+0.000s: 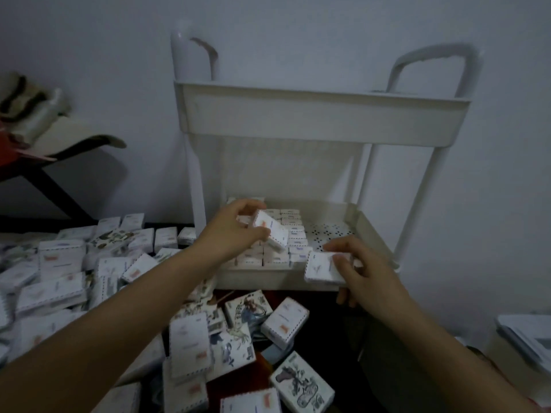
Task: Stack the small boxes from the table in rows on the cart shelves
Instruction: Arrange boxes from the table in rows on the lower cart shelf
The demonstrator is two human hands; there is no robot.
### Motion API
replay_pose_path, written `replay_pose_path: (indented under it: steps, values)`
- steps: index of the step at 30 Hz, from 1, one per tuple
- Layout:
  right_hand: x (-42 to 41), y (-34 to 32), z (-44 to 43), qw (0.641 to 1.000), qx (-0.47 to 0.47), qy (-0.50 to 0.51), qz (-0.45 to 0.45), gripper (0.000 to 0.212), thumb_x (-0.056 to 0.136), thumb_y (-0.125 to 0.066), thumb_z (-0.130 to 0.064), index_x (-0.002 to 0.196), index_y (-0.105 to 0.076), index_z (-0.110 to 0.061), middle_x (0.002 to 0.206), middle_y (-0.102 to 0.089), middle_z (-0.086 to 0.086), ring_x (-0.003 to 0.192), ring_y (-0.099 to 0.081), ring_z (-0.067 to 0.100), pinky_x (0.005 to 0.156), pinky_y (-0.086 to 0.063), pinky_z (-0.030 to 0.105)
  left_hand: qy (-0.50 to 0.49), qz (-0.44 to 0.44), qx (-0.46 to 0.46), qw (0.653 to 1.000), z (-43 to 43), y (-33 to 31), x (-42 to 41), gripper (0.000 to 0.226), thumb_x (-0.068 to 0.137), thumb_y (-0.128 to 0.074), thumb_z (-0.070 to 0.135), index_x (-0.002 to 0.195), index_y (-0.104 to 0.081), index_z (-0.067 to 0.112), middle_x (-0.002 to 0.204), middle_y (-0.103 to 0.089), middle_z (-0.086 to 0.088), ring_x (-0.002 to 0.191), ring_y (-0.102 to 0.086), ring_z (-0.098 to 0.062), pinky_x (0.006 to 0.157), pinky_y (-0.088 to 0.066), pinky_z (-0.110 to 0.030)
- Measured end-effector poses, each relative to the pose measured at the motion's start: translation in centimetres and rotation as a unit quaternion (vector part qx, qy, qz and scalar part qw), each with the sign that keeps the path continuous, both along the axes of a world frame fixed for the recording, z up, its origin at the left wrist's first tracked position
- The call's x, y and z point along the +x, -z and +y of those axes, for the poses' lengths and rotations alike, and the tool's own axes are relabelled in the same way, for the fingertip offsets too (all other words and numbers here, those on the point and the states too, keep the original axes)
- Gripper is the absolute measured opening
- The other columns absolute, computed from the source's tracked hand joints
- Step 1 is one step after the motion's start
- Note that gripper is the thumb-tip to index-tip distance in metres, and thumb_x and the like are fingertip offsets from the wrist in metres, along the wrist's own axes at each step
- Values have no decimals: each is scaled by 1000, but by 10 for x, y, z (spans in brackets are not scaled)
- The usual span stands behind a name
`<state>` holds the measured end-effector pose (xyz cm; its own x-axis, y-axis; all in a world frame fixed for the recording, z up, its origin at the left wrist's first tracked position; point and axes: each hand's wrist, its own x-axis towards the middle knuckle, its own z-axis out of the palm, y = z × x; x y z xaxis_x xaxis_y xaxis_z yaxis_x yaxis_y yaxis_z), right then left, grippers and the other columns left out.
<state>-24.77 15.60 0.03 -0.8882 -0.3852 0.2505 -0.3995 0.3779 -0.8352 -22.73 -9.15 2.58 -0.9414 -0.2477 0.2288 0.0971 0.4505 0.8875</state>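
A small white box (270,231) is gripped by the left hand (232,234), with thumb and fingers curled round its near end. It is held tilted just above the rows of boxes (283,253) already laid in the lower shelf (268,280) of the white cart (419,208). The rows are packed edge to edge in the left part of that shelf. To their right the perforated floor (331,234) is left showing.

A second box (320,268) is held by the right hand (368,274) at the front right of the same shelf, over its front rim. The thumb is pressed on top and the fingers are curled beneath (whether the box rests on the rim cannot be told). The two held boxes are kept apart, with the filled rows between them.

The upper shelf (325,120) is seen only from the front, so its inside is hidden.

Many loose boxes (56,263) are heaped on the table (319,299) at the left and in the foreground. Some are turned plain side up, and others show a printed picture (301,383). A hat (74,141) is seen at the far left against the wall, and a stack of paper (527,335) at the right edge.
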Motion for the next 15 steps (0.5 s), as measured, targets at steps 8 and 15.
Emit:
replay_pose_path:
  steps: [8, 15]
  values:
    - [-111, -33, -56, 956, -204, 5, -212, 32, 90, -67, -11, 120, -57, -6, 108, -62, 15, 77, -74, 26, 65, -59, 25, -166, 29, -141, 976, -17, -9, -115, 36, 77, -72, 52, 92, -55, 25, 93, -63, 5, 81, -57, -13, 64, -43, -24]
    - [-206, -20, -87, 997, 7, 48, -68, 35, 83, -74, -31, 111, -59, -16, 106, -64, 6, 83, -71, 22, 81, -59, 38, -176, 33, -345, 921, -23, 4, -183, 52, 84, -57, 64, 100, -59, 15, 98, -65, -2, 86, -59, -20, 66, -40, -28]
